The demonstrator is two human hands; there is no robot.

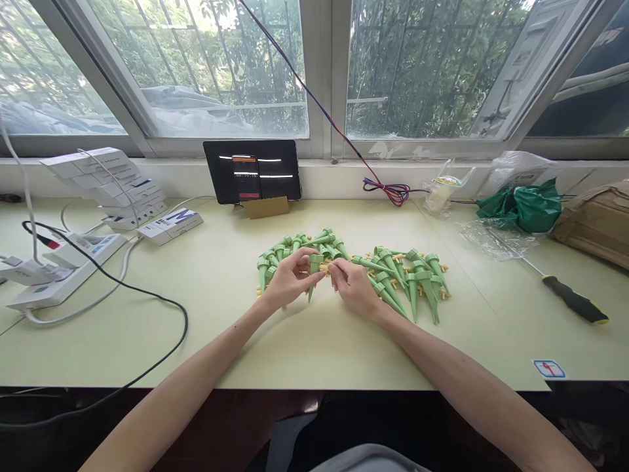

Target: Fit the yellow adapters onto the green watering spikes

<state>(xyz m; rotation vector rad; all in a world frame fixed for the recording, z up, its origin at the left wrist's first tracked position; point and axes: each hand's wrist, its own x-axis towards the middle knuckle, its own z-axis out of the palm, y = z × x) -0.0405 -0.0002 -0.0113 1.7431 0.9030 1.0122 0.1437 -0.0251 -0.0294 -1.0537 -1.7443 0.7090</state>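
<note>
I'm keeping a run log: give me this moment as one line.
left hand: holding green spike | right hand: at its yellow piece | more spikes: on table

Few markings readable

At nine o'clock, a white rectangular cardboard box (167, 229) bears a large blue "M". Toward ten-thirty, a black rectangular glass-fronted screen (270, 169) shows blurred digits, apparently "00:10:16". At four, a white, blue-bordered paper sticker (549, 369) carries one unclear red character, resembling "9".

Daylight and greenery (432, 78) show through grey-framed windows (327, 72) behind a pale yellow table (314, 357).
</note>
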